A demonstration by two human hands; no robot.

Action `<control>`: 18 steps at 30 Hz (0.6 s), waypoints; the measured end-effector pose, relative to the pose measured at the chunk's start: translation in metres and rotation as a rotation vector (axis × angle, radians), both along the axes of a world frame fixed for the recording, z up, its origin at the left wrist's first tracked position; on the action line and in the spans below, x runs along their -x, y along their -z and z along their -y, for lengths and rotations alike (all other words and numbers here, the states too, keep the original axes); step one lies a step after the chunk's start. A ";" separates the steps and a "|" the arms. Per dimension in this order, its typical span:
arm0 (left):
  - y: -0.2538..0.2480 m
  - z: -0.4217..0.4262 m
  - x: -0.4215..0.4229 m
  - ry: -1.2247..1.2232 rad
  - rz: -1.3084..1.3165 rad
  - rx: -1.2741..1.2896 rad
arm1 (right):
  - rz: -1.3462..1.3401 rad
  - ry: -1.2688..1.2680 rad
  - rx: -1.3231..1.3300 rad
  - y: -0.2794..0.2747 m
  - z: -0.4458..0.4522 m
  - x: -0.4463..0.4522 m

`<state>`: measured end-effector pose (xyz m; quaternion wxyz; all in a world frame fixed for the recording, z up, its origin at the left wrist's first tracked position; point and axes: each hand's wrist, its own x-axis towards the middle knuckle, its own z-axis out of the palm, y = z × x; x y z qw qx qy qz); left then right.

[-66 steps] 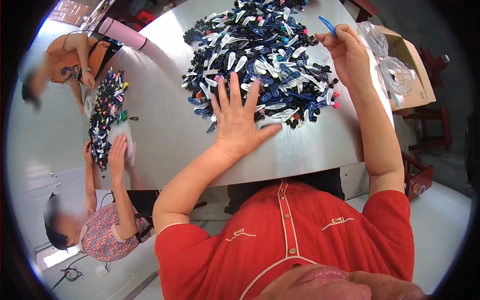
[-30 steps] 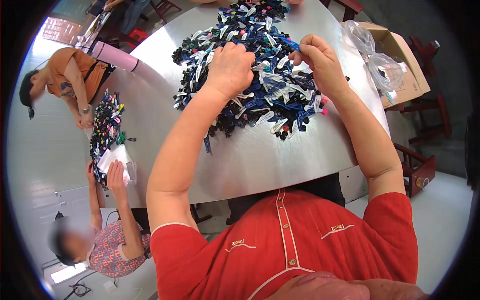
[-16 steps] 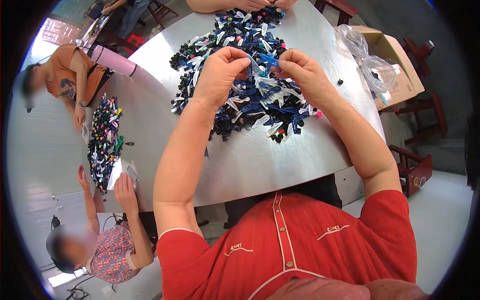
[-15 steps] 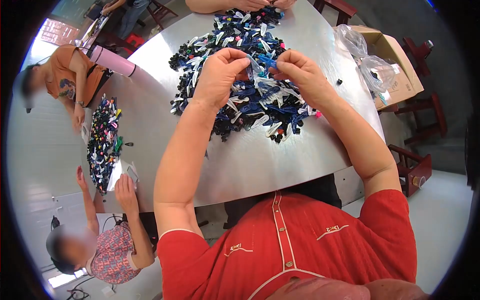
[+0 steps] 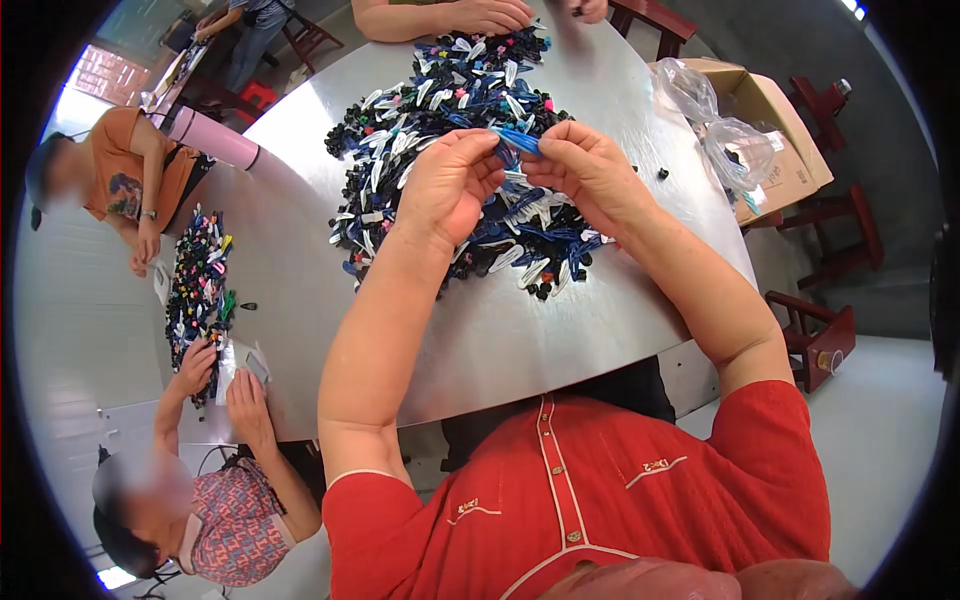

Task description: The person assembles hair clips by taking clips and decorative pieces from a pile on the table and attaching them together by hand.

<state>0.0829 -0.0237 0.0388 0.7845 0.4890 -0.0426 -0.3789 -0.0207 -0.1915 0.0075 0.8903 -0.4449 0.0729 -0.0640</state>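
Observation:
Above the pile, blue snap hair clips [image 5: 519, 141] are pinched between my two hands; how many is hard to tell. My left hand [image 5: 452, 185] is closed, thumb and forefinger at the clips' left end. At the other end, my right hand [image 5: 588, 172] grips them between thumb and fingers. Beneath both hands spreads a large heap of hair clips [image 5: 376, 165], mostly white, navy and black, with small black claw clips mixed in. Part of this heap is hidden by my hands and forearms.
A second clip pile [image 5: 196, 275] lies at the left, with a person's hands [image 5: 248, 405] beside a clear bag. Another person's hand [image 5: 490, 15] rests at the far edge. A pink bottle [image 5: 215, 138] and a cardboard box [image 5: 790, 140] with plastic bags stand around.
My hands have come closer together, and the blue clips now span both. The left neighbour's raised hand has come down to the side pile. The view has shifted slightly.

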 end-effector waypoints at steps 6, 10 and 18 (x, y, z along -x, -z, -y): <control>-0.003 0.001 0.008 0.012 0.028 -0.004 | -0.024 0.066 0.029 -0.004 0.001 0.000; -0.006 0.002 0.016 -0.002 0.045 -0.007 | -0.049 0.090 0.059 -0.011 -0.004 0.004; -0.001 -0.001 0.018 0.027 0.100 0.005 | 0.003 0.080 0.135 -0.009 -0.005 0.005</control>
